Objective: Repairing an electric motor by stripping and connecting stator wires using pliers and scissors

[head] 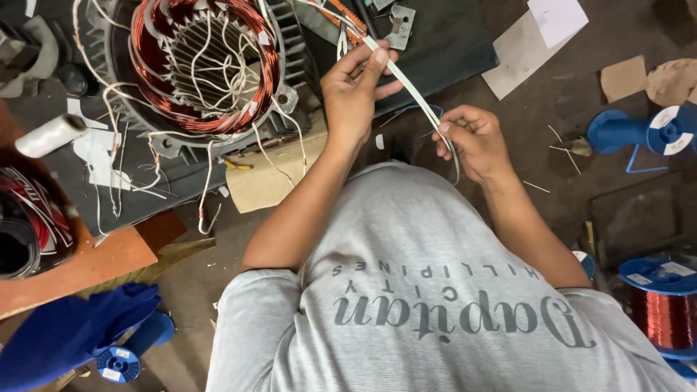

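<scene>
Dusty workshop floor (566,210) spreads beneath you, littered with scraps of card and paper, with a dark mat (435,43) laid at the far side. You are bent over it in a grey shirt (428,290), both arms reaching away from you.

Your left hand (356,91) is raised at the far centre, thumb and fingers pressed together on the upper end of a white insulating sleeve (414,91). The sleeve runs down to the right as a flat pale strip into your right hand (472,141), which is curled and pinches the lower end; a short tail hangs below that grip. A thin blue wire (421,109) loops between the two hands.

Far left of your left hand sits a motor stator (207,62), its round housing holding copper windings around the rim, with white sleeved leads trailing out of the bore and over the near edge. A white roll (51,134) lies left of it, and a dark red-patterned container (29,225) sits at the left edge; its contents cannot be made out.

On the right, a blue spool (639,131) lies on its side, and a second blue spool wound with copper wire (664,305) stands near right. A small blue reel (116,363) rests near left beside blue cloth (72,327).
</scene>
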